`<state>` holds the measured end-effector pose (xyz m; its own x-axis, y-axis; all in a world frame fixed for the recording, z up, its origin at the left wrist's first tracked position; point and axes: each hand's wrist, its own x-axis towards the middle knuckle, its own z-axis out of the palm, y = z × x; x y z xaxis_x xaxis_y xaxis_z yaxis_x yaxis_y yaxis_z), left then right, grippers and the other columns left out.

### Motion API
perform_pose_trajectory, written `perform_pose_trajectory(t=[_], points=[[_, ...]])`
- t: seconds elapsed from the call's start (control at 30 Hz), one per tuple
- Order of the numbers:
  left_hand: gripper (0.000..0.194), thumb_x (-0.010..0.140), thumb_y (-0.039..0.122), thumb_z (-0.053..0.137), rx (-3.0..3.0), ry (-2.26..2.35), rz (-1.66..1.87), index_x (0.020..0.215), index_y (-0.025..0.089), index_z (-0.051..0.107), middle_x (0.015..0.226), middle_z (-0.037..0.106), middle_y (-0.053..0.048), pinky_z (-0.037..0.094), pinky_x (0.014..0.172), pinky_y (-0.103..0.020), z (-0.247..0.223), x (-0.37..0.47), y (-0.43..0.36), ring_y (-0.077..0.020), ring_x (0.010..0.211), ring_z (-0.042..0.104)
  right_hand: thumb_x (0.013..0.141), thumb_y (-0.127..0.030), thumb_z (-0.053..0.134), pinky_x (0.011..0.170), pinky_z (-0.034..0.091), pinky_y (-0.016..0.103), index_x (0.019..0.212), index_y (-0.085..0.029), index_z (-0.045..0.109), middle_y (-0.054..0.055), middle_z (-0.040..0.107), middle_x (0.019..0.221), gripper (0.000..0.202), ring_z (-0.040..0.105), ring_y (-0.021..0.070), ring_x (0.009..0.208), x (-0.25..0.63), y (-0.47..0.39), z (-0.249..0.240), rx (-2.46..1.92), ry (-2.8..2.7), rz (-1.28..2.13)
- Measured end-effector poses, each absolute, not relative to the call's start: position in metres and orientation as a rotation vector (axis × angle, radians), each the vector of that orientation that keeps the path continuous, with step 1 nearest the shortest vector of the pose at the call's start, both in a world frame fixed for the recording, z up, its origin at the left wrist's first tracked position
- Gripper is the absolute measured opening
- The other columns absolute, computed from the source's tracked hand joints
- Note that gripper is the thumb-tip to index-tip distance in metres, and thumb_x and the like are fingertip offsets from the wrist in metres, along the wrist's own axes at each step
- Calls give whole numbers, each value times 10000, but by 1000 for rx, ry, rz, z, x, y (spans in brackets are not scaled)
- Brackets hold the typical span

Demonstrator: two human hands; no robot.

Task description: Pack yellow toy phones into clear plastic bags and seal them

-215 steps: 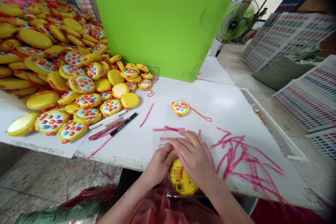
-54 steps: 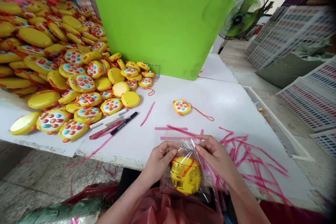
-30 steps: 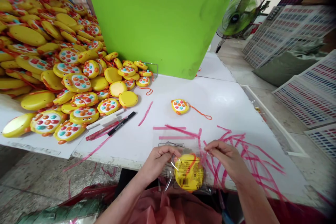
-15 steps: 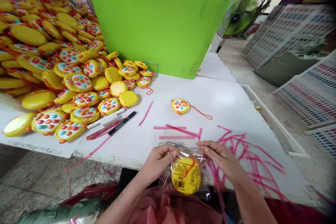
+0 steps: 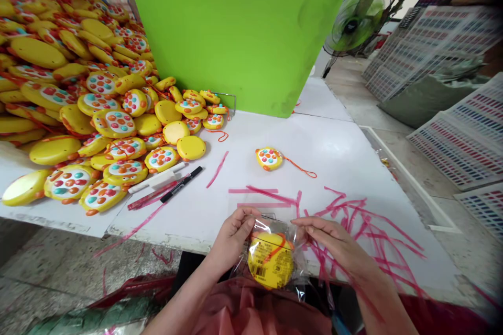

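Note:
A clear plastic bag point(image 5: 301, 261) with black print holds a round yellow toy point(image 5: 271, 261), flat back facing up, an orange cord loop lying across it. My left hand point(image 5: 238, 230) pinches the bag's upper left edge between thumb and fingers. At the upper right edge, my right hand point(image 5: 324, 235) grips the bag with its fingertips. The bag hangs at the table's front edge, just above my lap. Farther back on the white table lies a single yellow toy point(image 5: 269, 158) with coloured buttons face up and its orange cord stretched right.
A large heap of yellow toys point(image 5: 118, 123) fills the left. A black marker point(image 5: 181, 184) lies before it. Pink tape strips point(image 5: 369, 225) are strewn at right. A green board point(image 5: 236, 31) stands behind; a fan point(image 5: 353, 23) and printed sheets point(image 5: 463, 131) are beyond.
The bag with the toy has shifted slightly left, and its upper edge is spread wider between my hands. Both hands keep hold of it.

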<state>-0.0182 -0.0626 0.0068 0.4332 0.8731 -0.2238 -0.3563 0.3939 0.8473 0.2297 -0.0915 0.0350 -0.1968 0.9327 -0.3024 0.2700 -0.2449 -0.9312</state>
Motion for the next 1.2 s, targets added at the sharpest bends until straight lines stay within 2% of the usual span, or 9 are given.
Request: perform_pose_trajectory(t=[0.1,0.23,0.43,0.67,0.8,0.9,1.0,1.07,1.2], points=[[266,858,394,604,827,763,878,991,165,572,911,705,-64,465,717,-274,6,-18,-62,-155,744,631,905,-452,468,760,487,319,1067,-188,667,49,683,849,368,628,204,827,229,-92,35,-1490,-1436,1459],[264,853,404,607,855,789,864,977,173,575,922,711,-62,457,696,-257,8,-18,-62,-156,751,631,860,-437,548,672,465,275,1011,-201,678,27,668,825,309,597,177,748,228,-90,35,-1526,-1550,1423],[228,871,376,588,845,791,895,973,175,556,894,694,-46,455,677,-251,4,-17,-64,-137,710,613,877,-405,515,593,405,243,778,-203,647,-16,564,651,261,517,141,629,221,-88,40,-1608,-1642,1231],[227,853,366,613,801,810,980,955,171,558,817,673,-21,465,679,-243,6,-17,-62,-136,713,619,861,-489,525,635,450,268,970,-191,652,6,616,706,341,564,157,665,220,-86,37,-1504,-1549,1459],[270,845,380,624,787,785,960,998,172,543,820,689,-28,480,679,-254,10,-16,-62,-134,686,629,904,-496,455,605,433,264,905,-175,643,7,606,635,372,542,145,613,219,-86,37,-1464,-1501,1459],[341,849,399,617,798,742,928,1091,180,516,853,690,-40,498,742,-300,10,-15,-61,-155,745,647,899,-500,467,597,433,273,828,-178,646,17,607,631,376,535,147,606,233,-82,43,-1447,-1500,1396],[393,832,424,632,796,742,930,1115,181,507,927,686,-65,505,782,-336,10,-15,-61,-185,833,652,837,-518,555,580,448,302,765,-181,667,28,598,607,362,531,157,576,263,-72,53,-1538,-1401,1196],[404,820,434,642,808,746,926,1106,178,515,950,684,-77,507,785,-342,9,-15,-62,-192,854,650,796,-491,620,602,469,326,800,-175,691,51,630,657,323,560,169,588,283,-64,64,-1591,-1154,848],[385,828,429,633,843,745,905,1088,167,527,934,684,-80,502,787,-340,9,-14,-62,-176,821,646,859,-411,562,852,473,389,1137,-173,633,116,666,1046,372,633,210,908,292,-52,84,-1419,-846,210]])
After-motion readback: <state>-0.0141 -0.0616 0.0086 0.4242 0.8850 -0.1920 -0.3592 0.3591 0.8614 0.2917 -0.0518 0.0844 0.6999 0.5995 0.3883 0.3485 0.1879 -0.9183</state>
